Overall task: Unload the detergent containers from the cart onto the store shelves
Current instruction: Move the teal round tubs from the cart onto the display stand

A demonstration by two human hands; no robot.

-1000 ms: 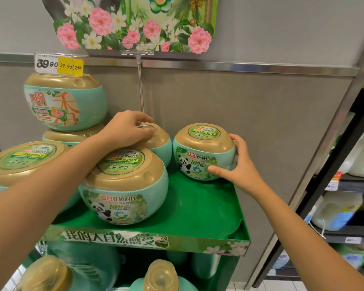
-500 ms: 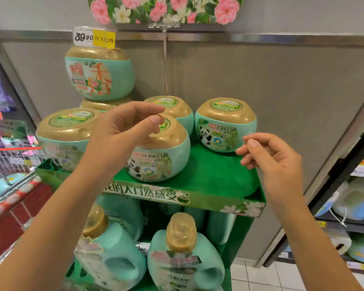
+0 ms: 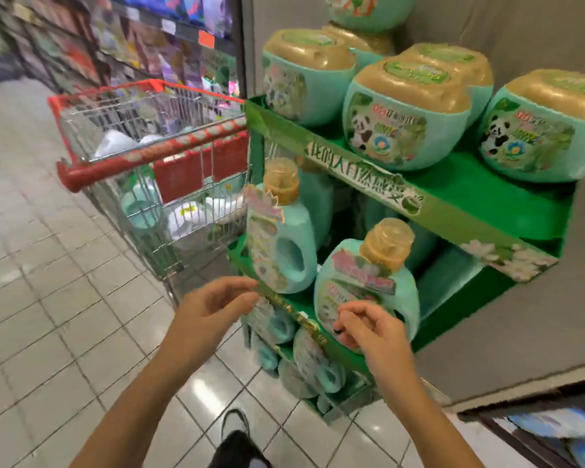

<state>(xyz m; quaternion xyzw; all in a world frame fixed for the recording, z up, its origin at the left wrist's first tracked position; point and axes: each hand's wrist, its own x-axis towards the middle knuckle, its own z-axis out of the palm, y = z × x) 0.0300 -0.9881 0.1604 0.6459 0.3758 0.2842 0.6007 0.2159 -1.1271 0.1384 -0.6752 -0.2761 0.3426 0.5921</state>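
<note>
Detergent containers (image 3: 139,211) lie in the red cart (image 3: 149,160) at far left; more tubs (image 3: 406,113) sit on the green top shelf (image 3: 487,197) at right. Nearer, the left hand (image 3: 217,307) and right hand (image 3: 368,327) hover empty, fingers loosely curled, gripping nothing.

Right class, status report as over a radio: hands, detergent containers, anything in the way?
Left hand and right hand empty, fingers loosely curled. Containers in the cart, none held. Nothing visible between hands and cart.

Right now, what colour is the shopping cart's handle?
The wire shopping cart's handle is red; head view.
</note>
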